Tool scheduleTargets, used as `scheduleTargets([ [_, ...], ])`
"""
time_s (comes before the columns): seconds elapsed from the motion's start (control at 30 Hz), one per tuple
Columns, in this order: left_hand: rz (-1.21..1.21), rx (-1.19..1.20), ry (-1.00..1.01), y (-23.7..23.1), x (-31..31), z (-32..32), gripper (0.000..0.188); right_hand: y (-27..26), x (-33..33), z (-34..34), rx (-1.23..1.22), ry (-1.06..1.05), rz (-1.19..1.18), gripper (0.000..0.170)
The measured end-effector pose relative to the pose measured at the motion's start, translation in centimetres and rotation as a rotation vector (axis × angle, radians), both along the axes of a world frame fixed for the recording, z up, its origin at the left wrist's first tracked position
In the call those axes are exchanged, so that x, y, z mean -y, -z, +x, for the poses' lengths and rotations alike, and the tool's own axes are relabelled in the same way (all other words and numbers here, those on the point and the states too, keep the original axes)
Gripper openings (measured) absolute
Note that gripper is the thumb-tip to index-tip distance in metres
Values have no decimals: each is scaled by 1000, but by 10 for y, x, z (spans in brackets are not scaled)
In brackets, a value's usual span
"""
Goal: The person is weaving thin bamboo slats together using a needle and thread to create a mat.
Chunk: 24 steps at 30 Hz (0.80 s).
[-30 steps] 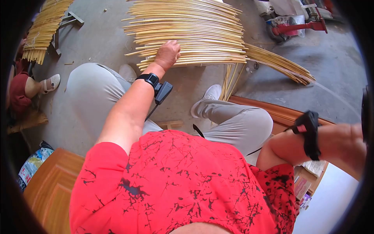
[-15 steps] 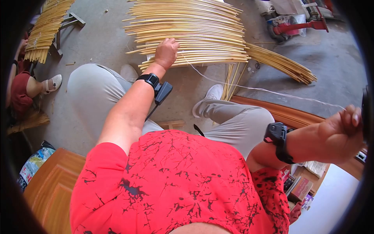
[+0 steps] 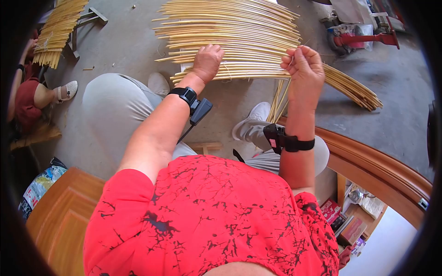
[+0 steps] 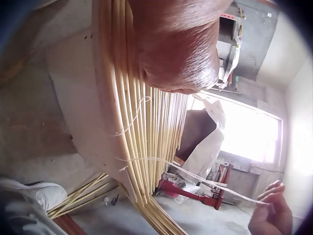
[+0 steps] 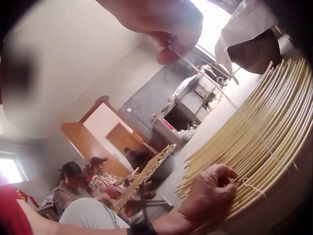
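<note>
A row of thin straw-coloured sticks [image 3: 235, 27] lies side by side on a pale board [image 4: 73, 68] in front of me. My left hand [image 3: 208, 63] is on the near left part of the row, its fingers curled over the sticks at the near edge. Raised above the row's right end, my right hand [image 3: 306, 73] pinches a thin white string [image 5: 232, 102] between thumb and fingers. From that pinch the string runs taut down to the near sticks. A short loop of string [image 4: 145, 99] lies on the sticks beside the left hand.
A bundle of sticks [image 3: 354, 89] extends past the row's right end. At the far left, another person's foot [image 3: 66, 91] is near a second stick mat [image 3: 57, 32] on a metal stand. A red metal tool [image 3: 368, 38] stands at back right; a wooden frame [image 3: 368, 161] is beside my right knee.
My right hand has come from the far right edge back to above the row's right end, with the string in its pinch. The left hand has stayed on the sticks.
</note>
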<state>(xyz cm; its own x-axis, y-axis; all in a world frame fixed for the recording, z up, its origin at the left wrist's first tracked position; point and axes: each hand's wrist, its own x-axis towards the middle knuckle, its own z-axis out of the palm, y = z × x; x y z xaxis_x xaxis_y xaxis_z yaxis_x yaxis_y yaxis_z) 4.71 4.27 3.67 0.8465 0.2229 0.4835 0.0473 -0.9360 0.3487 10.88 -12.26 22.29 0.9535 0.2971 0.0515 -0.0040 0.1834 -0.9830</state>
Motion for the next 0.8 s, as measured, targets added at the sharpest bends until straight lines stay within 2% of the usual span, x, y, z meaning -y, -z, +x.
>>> scheduleTargets([
  [0.13, 32, -8, 1, -1, -1, 0, 2, 12, 6, 3, -26, 70, -27, 7],
  [0.2, 25, -66, -6, 1, 0, 2, 2, 12, 15, 10, -8, 174, -29, 8],
  [0.43, 10, -63, -21, 1, 0, 2, 4, 7, 22, 14, 25, 176, 37, 9],
  [0.7, 102, -137, -23, -4, 4, 13, 9, 21, 35, 16, -17, 244, -57, 12],
  [0.77, 75, -130, -27, -1, 0, 6, 9, 42, 19, 3, -105, 51, -186, 11],
  [0.8, 39, -119, -26, 2, -2, 4, 9, 59, 10, -7, -235, -58, -237, 11],
])
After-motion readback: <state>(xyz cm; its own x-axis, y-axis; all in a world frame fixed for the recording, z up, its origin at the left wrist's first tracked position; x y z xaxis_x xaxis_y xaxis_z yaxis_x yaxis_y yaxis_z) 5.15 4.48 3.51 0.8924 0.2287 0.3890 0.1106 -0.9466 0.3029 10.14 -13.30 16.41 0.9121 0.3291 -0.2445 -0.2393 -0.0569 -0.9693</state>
